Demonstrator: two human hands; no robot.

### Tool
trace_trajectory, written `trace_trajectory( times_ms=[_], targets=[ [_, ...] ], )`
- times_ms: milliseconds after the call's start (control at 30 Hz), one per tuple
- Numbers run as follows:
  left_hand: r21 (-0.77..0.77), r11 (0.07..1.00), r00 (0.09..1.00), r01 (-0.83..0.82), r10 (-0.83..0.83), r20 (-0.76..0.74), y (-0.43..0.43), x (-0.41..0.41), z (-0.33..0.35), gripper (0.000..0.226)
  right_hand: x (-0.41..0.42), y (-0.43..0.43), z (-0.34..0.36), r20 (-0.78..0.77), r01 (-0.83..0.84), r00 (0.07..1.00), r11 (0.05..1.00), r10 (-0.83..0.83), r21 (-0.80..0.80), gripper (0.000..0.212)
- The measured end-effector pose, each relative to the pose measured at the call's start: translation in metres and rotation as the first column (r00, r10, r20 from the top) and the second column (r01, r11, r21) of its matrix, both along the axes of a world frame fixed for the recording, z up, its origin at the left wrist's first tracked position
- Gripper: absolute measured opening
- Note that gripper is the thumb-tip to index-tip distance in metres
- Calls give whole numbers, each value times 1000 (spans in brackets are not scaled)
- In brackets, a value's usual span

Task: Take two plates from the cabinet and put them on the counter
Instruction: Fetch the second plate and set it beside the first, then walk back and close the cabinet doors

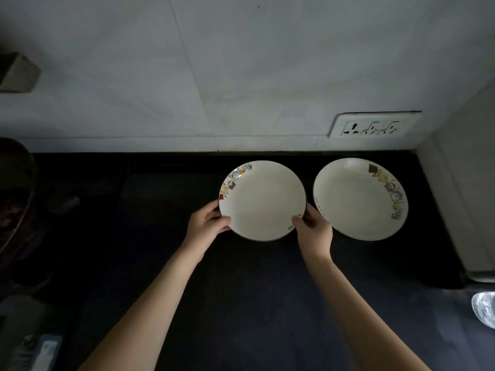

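Note:
Two white plates with a coloured cartoon border lie side by side on the dark counter (pixel 241 290), close to the back wall. The right plate (pixel 359 199) rests alone, untouched. The left plate (pixel 263 199) is held at its near rim from both sides. My left hand (pixel 207 220) grips its lower left edge, thumb on top. My right hand (pixel 312 227) grips its lower right edge, between the two plates. Whether the left plate touches the counter or hovers just above it, I cannot tell. No cabinet is in view.
A white wall socket (pixel 375 127) sits on the tiled wall above the right plate. A pale appliance side (pixel 460 196) bounds the counter on the right. A dark round vessel (pixel 13 196) stands at the far left. A shiny object (pixel 484 309) lies at the right edge.

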State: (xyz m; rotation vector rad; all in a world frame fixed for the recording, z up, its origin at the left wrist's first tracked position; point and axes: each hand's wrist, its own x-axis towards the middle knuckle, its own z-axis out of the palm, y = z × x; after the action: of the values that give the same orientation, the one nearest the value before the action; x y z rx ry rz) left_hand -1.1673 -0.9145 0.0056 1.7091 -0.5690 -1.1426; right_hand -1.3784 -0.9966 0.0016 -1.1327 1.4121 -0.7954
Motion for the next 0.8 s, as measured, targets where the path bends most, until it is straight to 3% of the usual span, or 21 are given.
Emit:
trace_trajectory(
  times_ms=[200, 467, 700, 800],
  targets=[
    [3, 1000, 999, -19, 19, -35, -6, 5, -3, 48, 8, -10, -1, -41, 14, 999, 1000, -14, 2, 27],
    [30, 999, 998, -12, 14, -69, -3, 1, 5, 49, 3, -5, 1, 46, 5, 999, 999, -8, 51, 31],
    [116, 993, 973, -29, 1, 232, 34, -27, 39, 40, -31, 25, 33, 56, -14, 998, 995, 9, 96, 34],
    [89, 996, 963, -13, -12, 270, 73, -56, 63, 29, -56, 52, 57, 89, -163, 984, 985, 157, 61, 21]
  ],
)
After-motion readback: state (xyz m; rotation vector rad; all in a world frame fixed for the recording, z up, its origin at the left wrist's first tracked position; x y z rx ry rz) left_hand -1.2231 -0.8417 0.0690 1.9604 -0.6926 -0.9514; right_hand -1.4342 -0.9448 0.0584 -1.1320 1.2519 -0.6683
